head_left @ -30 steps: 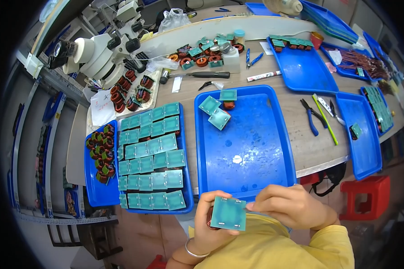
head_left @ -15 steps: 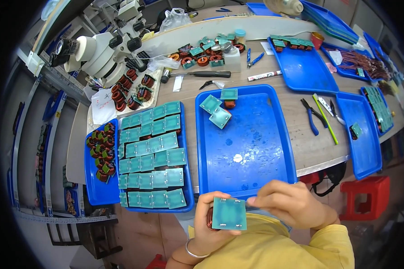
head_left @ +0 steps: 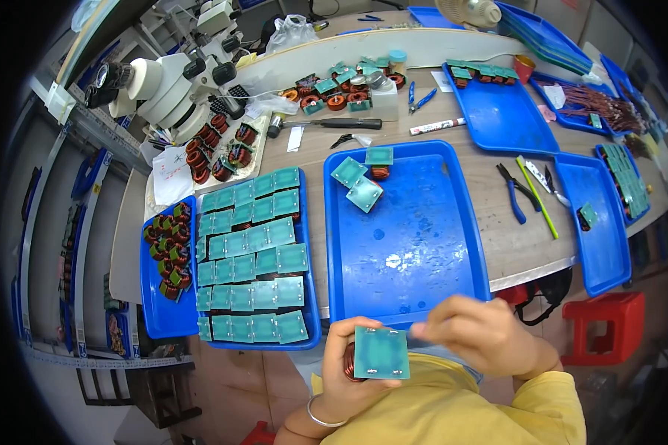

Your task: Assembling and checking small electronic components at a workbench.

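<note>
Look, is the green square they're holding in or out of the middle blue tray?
Out: the left hand holds the green square on the person's side of the blue tray.

A square green board [head_left: 381,353], held up, partly hides its copper coil [head_left: 350,363]

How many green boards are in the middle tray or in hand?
4: held board in the left hand; back board, left board and near board in the tray, far left. None seems hidden.

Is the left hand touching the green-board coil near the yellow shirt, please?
Touching; in the head view, the left hand is wrapped around the green-board coil, thumb at the lower edge.
</note>
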{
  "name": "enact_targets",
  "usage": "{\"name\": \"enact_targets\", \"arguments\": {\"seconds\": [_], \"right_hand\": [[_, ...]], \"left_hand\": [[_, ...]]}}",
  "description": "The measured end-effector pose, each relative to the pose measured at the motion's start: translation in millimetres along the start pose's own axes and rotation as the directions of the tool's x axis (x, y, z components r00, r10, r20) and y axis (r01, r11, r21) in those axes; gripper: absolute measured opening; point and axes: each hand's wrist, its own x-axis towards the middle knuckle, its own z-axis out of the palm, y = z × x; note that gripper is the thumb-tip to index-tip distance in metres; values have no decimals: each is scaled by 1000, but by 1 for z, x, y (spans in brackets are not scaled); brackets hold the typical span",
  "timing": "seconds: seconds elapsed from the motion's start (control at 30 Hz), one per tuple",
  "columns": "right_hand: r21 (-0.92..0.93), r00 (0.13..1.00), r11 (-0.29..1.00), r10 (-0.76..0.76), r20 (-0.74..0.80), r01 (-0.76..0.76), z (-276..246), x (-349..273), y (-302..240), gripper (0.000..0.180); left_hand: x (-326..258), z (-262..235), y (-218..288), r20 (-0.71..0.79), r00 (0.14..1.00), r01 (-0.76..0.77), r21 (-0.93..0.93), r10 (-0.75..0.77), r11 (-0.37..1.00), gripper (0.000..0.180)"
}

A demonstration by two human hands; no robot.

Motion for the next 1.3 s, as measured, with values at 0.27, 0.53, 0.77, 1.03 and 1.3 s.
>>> {"name": "enact_targets", "arguments": {"seconds": [0.27,0.53,0.77,1.03,1.3], "right_hand": [[138,986,987,58,159,-80,7,-6,-2,24],[142,974,984,72,216,-105,1,-13,2,33],[83,969,996,13,248,-35,-2,-16,12,41],[56,999,998,29,25,-30,22,-25,14,37],[113,981,987,90,174,-110,3,-13,9,32]], "left_hand": [[-2,3,0,-40,984,166,-190,-177,968,68],[4,4,12,89,923,379,-369,-374,849,69],[1,10,3,-76,980,184,27,-182,983,63],[5,10,-1,73,992,-117,309,99,944,70],[6,8,0,88,993,-103,367,76,925,70]]}}
